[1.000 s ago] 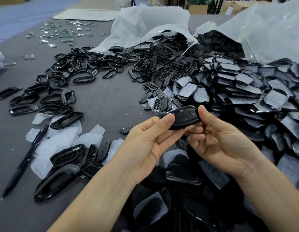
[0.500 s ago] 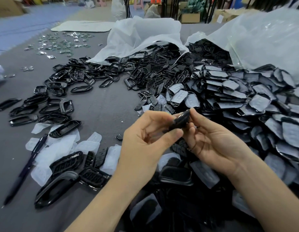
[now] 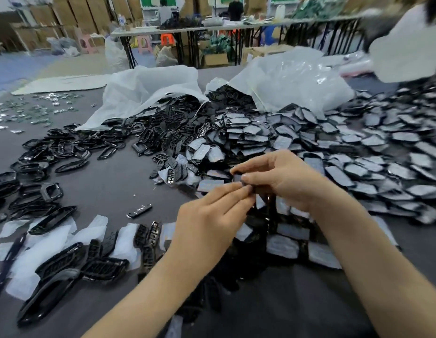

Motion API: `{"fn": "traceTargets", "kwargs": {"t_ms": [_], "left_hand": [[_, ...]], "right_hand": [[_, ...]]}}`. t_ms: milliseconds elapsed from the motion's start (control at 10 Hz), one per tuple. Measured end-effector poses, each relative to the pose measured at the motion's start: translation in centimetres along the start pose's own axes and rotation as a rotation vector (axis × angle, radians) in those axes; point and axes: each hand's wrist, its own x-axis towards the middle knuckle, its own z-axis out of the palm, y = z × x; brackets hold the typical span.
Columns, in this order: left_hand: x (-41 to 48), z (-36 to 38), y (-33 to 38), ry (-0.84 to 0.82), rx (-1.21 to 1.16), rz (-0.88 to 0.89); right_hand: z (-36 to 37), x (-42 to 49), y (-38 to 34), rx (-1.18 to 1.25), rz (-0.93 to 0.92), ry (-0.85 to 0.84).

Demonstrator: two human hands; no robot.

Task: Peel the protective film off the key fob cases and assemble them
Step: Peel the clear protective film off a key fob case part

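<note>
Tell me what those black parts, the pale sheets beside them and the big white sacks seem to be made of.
Black frames: likely glossy moulded plastic; they catch bright highlights. Peeled film sheets: thin, milky, probably plastic film; they lie limp and translucent. Sacks: crinkled translucent plastic with shiny creases. Table cover: matte grey, possibly felt.

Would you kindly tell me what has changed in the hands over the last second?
The right hand rolled over the key fob case, now knuckles-up and hiding most of it; the left hand flattened, fingertips pinching its edge. Both keep their grip; the piles of parts stay put.
</note>
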Motion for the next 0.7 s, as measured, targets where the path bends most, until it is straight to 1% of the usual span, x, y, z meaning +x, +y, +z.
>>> {"fn": "traceTargets", "kwargs": {"t_ms": [100,200,300,400,500,600,700], "left_hand": [[3.0,1.5,2.0,-0.031,-0.018,0.046],[6.4,3.8,3.9,-0.106,-0.076,-0.012],[8.0,6.9,5.2,-0.266,-0.09,-0.022],[7.2,8.5,5.9,-0.372,-0.086,-0.039],[6.3,8.5,6.0,-0.348,-0.119,-0.054],[5.6,8.5,5.7,-0.365,-0.194,-0.083],[5.8,7.0,5.2,-0.341,-0.236,-0.237]], "right_hand": [[-3.5,-1.8,-0.8,-0.171,-0.097,0.147],[-7.6,-2.2,-1.1,-0.185,-0.148,0.359],[-10.9,-1.5,0.1,-0.268,-0.099,0.544],[-13.0,-0.4,2.1,-0.363,-0.024,0.632],[-13.7,0.4,3.2,-0.475,-0.031,0.685],[-13.6,0.9,3.8,-0.524,-0.074,0.668],[-13.4,0.6,3.6,-0.419,-0.111,0.752]]}}
